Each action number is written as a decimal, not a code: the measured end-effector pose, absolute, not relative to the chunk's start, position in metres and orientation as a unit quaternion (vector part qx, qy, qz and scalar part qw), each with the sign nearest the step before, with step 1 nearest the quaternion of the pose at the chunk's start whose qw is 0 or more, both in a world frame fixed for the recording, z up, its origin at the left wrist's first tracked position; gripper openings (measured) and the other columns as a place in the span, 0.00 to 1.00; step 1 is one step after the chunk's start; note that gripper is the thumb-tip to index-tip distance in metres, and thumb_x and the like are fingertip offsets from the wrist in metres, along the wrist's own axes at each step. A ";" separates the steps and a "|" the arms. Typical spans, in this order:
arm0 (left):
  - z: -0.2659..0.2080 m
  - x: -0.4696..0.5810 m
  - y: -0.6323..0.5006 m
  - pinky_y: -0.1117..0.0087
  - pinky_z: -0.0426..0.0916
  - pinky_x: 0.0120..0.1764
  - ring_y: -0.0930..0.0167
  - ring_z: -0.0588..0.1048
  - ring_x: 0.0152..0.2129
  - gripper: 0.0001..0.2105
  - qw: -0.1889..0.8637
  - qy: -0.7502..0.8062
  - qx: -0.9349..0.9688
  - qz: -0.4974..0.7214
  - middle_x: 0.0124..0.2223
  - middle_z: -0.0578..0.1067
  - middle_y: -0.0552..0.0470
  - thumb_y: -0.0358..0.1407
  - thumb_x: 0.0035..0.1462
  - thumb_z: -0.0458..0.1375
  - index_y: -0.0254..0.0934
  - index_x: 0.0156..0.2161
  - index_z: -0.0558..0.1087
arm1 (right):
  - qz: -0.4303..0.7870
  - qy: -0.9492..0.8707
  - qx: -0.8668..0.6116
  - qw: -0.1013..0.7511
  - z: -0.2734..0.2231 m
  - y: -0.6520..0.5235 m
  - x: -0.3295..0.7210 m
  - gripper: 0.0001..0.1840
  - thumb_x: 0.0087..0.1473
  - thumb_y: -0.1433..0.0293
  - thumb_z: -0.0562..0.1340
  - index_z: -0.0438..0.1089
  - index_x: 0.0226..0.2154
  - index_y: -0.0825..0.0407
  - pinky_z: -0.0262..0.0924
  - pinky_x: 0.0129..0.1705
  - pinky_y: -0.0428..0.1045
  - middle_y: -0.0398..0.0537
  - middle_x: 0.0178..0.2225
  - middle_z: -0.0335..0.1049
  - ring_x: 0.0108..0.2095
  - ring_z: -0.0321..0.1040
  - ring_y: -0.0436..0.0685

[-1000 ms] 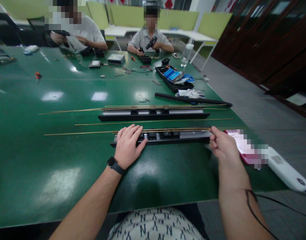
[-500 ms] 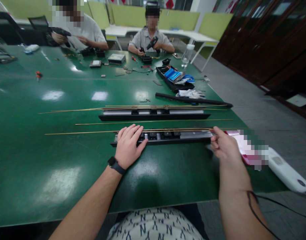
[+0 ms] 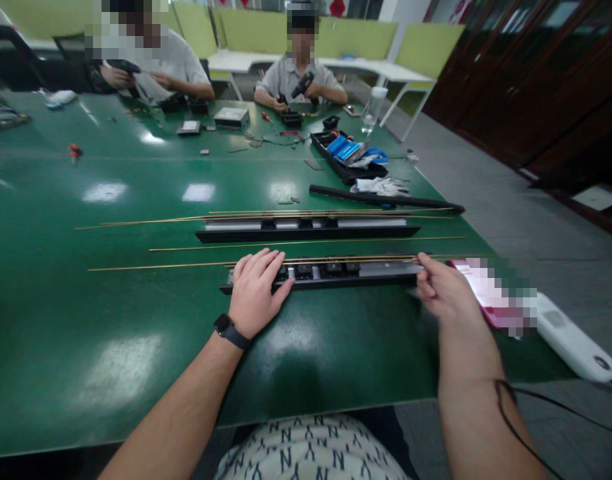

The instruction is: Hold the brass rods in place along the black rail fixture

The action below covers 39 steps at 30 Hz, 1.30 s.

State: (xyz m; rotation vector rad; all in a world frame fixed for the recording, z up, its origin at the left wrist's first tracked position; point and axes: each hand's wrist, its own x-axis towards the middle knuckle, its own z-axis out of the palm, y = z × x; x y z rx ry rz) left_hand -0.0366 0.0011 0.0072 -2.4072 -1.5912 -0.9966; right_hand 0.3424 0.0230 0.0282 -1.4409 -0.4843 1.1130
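A black-and-silver metal rail (image 3: 381,270) with several black blocks in its channel lies across the green table in front of me. Long thin brass rods (image 3: 156,267) run along its far edge and reach past both ends. My left hand (image 3: 257,285) lies flat over the rail's left part, fingers stretched out and touching the rods. At the right end my right hand (image 3: 443,285) is closed in a pinch on the rods; how many it grips I cannot tell. Beyond lies one loose brass rod (image 3: 306,244), then a second similar rail (image 3: 371,225) with more rods on it.
A long black strip (image 3: 386,200), a pair of gloves (image 3: 381,187) and a black tray (image 3: 353,173) of blue items sit farther back. Right of my right hand are a phone-like pink item (image 3: 471,280) and a white device (image 3: 571,340). Two people across the table hold power drills.
My right hand has shifted very slightly left along the rods. My left hand stays in the same place on the rail.
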 end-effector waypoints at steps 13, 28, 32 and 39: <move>0.007 -0.036 0.001 0.51 0.58 0.65 0.57 0.71 0.62 0.22 0.055 -0.518 -0.789 -0.326 0.61 0.77 0.43 0.43 0.67 0.59 0.39 0.63 0.71 | 0.361 -0.159 -0.668 0.631 0.030 0.027 0.341 0.16 0.64 0.70 0.65 0.65 0.25 0.51 0.41 0.07 0.40 0.38 0.14 0.63 0.08 0.48 0.44; 0.006 -0.037 0.002 0.51 0.58 0.65 0.57 0.71 0.62 0.22 0.052 -0.516 -0.791 -0.325 0.61 0.77 0.44 0.44 0.67 0.59 0.40 0.63 0.71 | 0.417 -0.192 -0.645 0.612 0.029 0.024 0.341 0.11 0.63 0.71 0.66 0.71 0.28 0.55 0.41 0.08 0.39 0.37 0.14 0.62 0.08 0.48 0.42; 0.007 -0.037 0.001 0.51 0.58 0.65 0.57 0.71 0.62 0.22 0.053 -0.515 -0.792 -0.325 0.60 0.77 0.43 0.43 0.67 0.59 0.39 0.63 0.71 | 0.385 -0.162 -0.654 0.631 0.030 0.025 0.344 0.14 0.65 0.72 0.63 0.67 0.26 0.52 0.41 0.08 0.40 0.35 0.14 0.61 0.08 0.48 0.43; 0.007 -0.038 0.001 0.51 0.58 0.65 0.58 0.71 0.62 0.22 0.053 -0.516 -0.791 -0.324 0.61 0.77 0.43 0.43 0.67 0.59 0.38 0.63 0.71 | 0.348 -0.155 -0.667 0.640 0.028 0.028 0.349 0.14 0.65 0.71 0.64 0.66 0.27 0.50 0.41 0.09 0.41 0.34 0.15 0.61 0.09 0.49 0.44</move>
